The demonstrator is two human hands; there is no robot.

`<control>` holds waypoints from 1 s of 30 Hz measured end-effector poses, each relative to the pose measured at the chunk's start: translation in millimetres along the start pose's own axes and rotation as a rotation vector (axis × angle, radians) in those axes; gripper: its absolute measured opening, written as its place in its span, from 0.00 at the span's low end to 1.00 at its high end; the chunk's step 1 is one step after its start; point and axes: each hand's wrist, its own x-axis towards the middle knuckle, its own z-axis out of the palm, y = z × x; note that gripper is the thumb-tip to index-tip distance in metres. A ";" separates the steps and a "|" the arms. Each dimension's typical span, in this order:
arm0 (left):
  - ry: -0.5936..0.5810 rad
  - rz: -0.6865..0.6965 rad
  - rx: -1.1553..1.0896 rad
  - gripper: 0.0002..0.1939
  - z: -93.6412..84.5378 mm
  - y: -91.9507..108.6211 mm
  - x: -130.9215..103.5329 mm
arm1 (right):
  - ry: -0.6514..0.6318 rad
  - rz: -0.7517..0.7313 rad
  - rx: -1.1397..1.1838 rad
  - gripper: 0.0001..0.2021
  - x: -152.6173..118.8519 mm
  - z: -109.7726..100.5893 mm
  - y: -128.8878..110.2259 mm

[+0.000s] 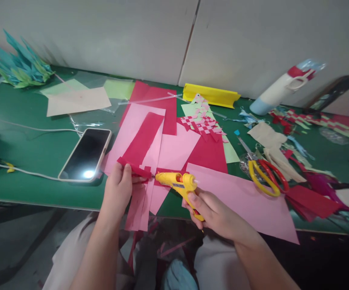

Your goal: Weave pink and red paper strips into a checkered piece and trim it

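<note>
My right hand (201, 205) is wrapped round the handle of a yellow glue gun (174, 180), its nozzle pointing left. In my left hand (120, 183), a narrow red paper strip (138, 170) is pinched between thumb and fingers. The nozzle tip meets or nearly meets the strip's right end; which of these I cannot tell. Beneath the hands, pink paper strips (138, 207) hang past the table's front edge. Behind them a broad red paper piece (144, 135) rests on a pink sheet (135, 114).
Left of the papers lies a phone (85, 155) with a white cable. To the right are scissors (265, 173) with yellow and red handles, and paper scraps. Woven paper fish (203, 125), a folded yellow card (210, 96) and a bottle (279, 90) are farther back on the green table (35, 153).
</note>
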 end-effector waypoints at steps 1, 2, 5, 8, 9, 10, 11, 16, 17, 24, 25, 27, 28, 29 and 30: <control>0.004 -0.001 -0.008 0.07 0.3 0.6 -0.3 | 0.005 0.001 -0.004 0.25 0.2 0.3 0.0; 0.006 -0.002 -0.016 0.07 0.6 1.3 -0.6 | 0.012 0.002 -0.008 0.25 0.4 0.5 -0.1; 0.010 0.000 -0.035 0.07 1.5 2.9 -1.3 | 0.021 0.001 -0.019 0.25 0.7 0.5 -1.6; 0.012 -0.003 -0.036 0.06 1.5 2.3 -1.1 | 0.015 -0.002 -0.018 0.25 -0.1 -0.1 -3.2; 0.011 -0.003 -0.038 0.07 1.3 1.6 -0.8 | 0.013 -0.002 -0.016 0.25 -0.4 -0.1 -3.3; 0.011 0.000 -0.042 0.07 1.1 0.9 -0.5 | 0.009 -0.002 -0.015 0.25 -0.5 0.1 -3.3; 0.010 0.003 -0.048 0.07 0.8 0.1 -0.1 | 0.004 -0.001 -0.015 0.25 -0.4 0.5 -3.1; 0.017 0.008 -0.054 0.06 1.2 -0.1 -0.2 | 0.017 -0.002 -0.015 0.25 0.7 2.0 -1.7; 0.020 0.007 -0.052 0.06 1.5 0.5 -0.5 | 0.024 0.000 -0.011 0.25 0.6 1.8 -1.6; 0.038 0.002 -0.059 0.05 1.7 1.3 -1.0 | -0.001 0.021 0.001 0.25 -0.9 1.4 -0.8; 0.037 0.004 -0.058 0.05 1.5 1.2 -1.0 | -0.001 0.018 0.002 0.25 -0.5 2.0 -0.2; 0.037 0.009 -0.051 0.05 1.4 1.4 -1.2 | 0.003 0.011 0.008 0.24 0.3 2.9 1.1; 0.038 0.008 -0.048 0.05 1.6 1.7 -1.4 | 0.006 0.008 0.010 0.24 0.5 3.1 1.5; 0.039 0.007 -0.047 0.05 1.7 1.9 -1.6 | 0.010 0.009 0.011 0.24 0.6 3.0 1.7; 0.040 0.004 -0.048 0.06 1.9 2.0 -1.7 | 0.013 0.014 0.012 0.24 0.5 2.6 1.6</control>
